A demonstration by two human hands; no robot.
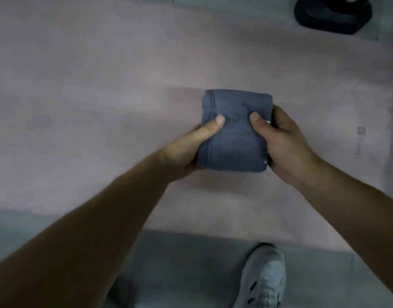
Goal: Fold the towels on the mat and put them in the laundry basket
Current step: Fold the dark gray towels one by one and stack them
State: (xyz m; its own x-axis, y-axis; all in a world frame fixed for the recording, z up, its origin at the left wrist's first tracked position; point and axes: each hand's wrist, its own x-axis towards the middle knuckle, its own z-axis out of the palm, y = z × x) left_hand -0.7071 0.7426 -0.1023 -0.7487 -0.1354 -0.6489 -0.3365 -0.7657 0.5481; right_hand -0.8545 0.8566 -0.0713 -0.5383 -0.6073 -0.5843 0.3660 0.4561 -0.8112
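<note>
Left hand (186,150) and right hand (282,141) grip folded blue towel (233,138), thumbs on top, above mat (102,85)

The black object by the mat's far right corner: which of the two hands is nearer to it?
Right. The right hand grips the blue towel below and left of the black object; the left hand grips its farther side.

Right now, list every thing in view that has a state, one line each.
pink mat: spread flat on the floor.
blue towel: folded into a compact rectangle, held between both hands over the pink mat.
left hand: grips the blue towel's left side, thumb on top.
right hand: grips the blue towel's right side, thumb on top.
grey shoe: planted on the floor beside the pink mat's near edge.
</note>
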